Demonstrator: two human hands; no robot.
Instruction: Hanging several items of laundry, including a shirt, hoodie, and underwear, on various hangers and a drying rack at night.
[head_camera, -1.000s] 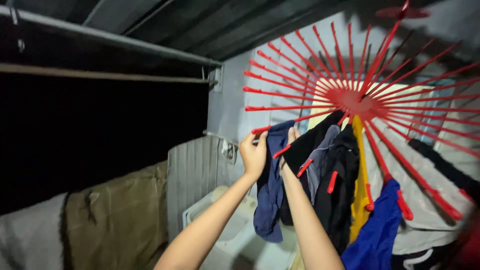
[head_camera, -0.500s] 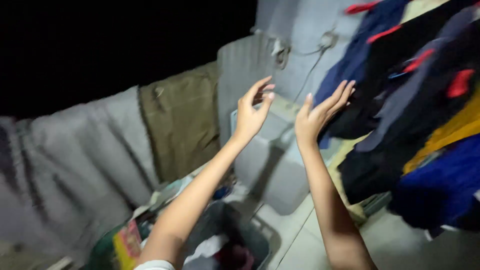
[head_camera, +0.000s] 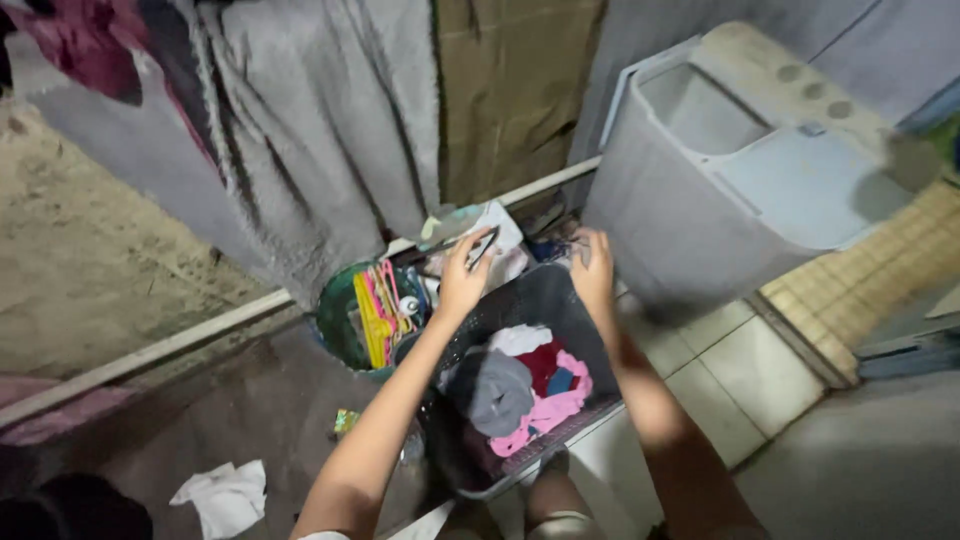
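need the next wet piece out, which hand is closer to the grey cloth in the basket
Left, probably. The left hand hangs open just above the grey cloth on that side of the dark basket; the right hand hovers open over the far rim.

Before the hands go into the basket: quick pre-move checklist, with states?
1. Left hand empty: ok, fingers spread, nothing held.
2. Right hand empty: ok, open above the far rim.
3. Basket under both hands: ok, dark, on the floor.
4. Clothes reachable: ok, grey piece on top, pink piece beside it.
5. Green bucket of hangers clear of the left hand: ok, it sits just beside the basket.
6. Basket sitting stable: cannot tell, its base is hidden.
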